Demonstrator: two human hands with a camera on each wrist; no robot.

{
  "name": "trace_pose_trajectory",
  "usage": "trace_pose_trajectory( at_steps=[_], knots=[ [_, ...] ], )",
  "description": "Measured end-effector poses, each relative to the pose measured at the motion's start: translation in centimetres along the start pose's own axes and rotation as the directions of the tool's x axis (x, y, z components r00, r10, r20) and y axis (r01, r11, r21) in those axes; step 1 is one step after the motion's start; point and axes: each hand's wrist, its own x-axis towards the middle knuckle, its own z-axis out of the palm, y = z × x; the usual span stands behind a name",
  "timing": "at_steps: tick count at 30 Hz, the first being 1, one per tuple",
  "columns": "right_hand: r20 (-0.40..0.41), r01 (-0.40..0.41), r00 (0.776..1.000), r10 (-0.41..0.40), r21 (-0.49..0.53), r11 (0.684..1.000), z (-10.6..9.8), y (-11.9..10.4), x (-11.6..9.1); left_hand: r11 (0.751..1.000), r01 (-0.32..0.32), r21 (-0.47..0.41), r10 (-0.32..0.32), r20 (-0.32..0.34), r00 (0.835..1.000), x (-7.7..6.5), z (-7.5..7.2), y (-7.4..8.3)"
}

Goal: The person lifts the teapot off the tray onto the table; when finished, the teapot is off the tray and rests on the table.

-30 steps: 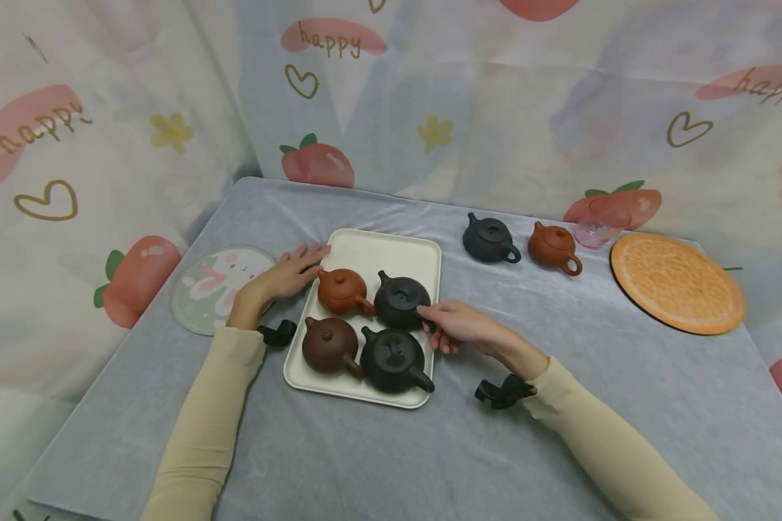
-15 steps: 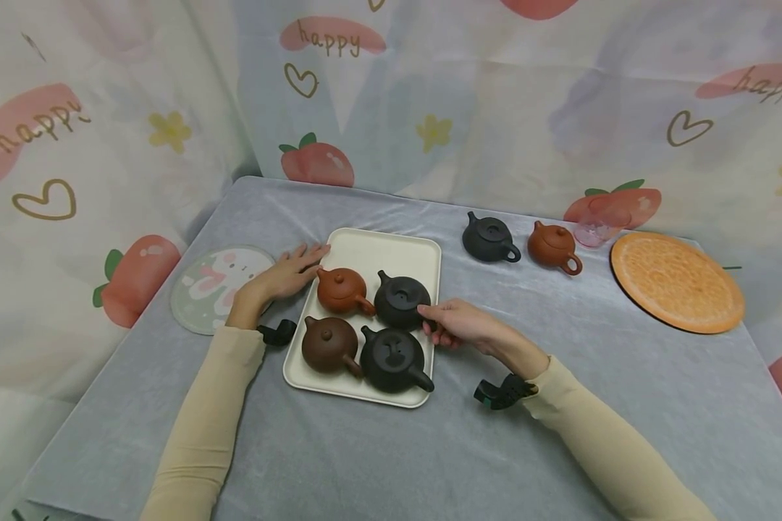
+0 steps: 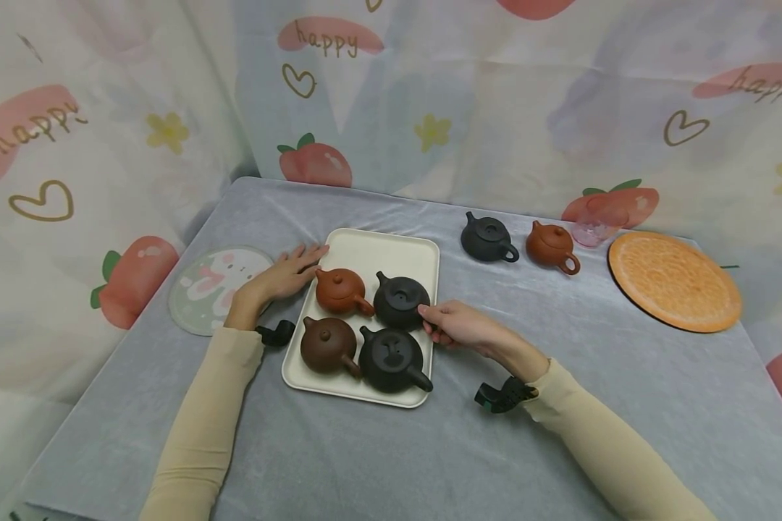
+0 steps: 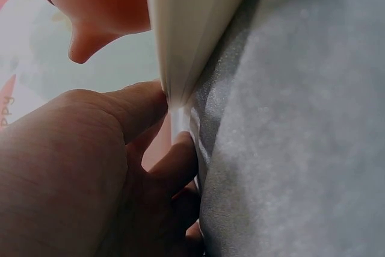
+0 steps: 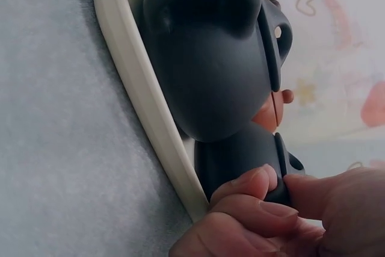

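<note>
A cream tray (image 3: 383, 250) carries several teapots. On its right side, my right hand (image 3: 459, 323) pinches the handle of a black teapot (image 3: 400, 300), which stands on the tray; the fingers hide most of that handle. In the right wrist view, thumb and curled fingers meet at this black teapot (image 5: 234, 157). My left hand (image 3: 287, 273) lies with fingers extended at the tray's upper left edge, and its fingertips touch the rim (image 4: 180, 46) in the left wrist view. Also on the tray are an orange-brown teapot (image 3: 339, 293), a dark brown teapot (image 3: 328, 346) and a second black teapot (image 3: 391, 362).
Behind, to the right, stand another black teapot (image 3: 486, 239) and a reddish-brown teapot (image 3: 550, 246). A pink transparent object (image 3: 589, 233) and a round orange mat (image 3: 674, 281) are farther right. Left of the tray lies a round rabbit-print mat (image 3: 195, 293). Grey cloth (image 3: 326, 463) covers the table.
</note>
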Motion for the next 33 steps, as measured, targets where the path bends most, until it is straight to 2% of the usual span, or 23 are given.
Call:
trace_pose_trajectory(
  at_steps=[10, 33],
  knots=[
    [-0.041, 0.009, 0.999, -0.008, 0.024, 1.0, -0.06, 0.02, -0.12, 1.0, 0.0, -0.009, 0.0, 0.003, 1.0, 0.02, 0.12, 0.02],
    [-0.061, 0.04, 0.997, -0.039, 0.014, 0.999, -0.31, -0.26, -0.7, 1.0, 0.009, -0.004, -0.009, 0.003, 1.0, 0.07, 0.0, 0.04]
  ],
)
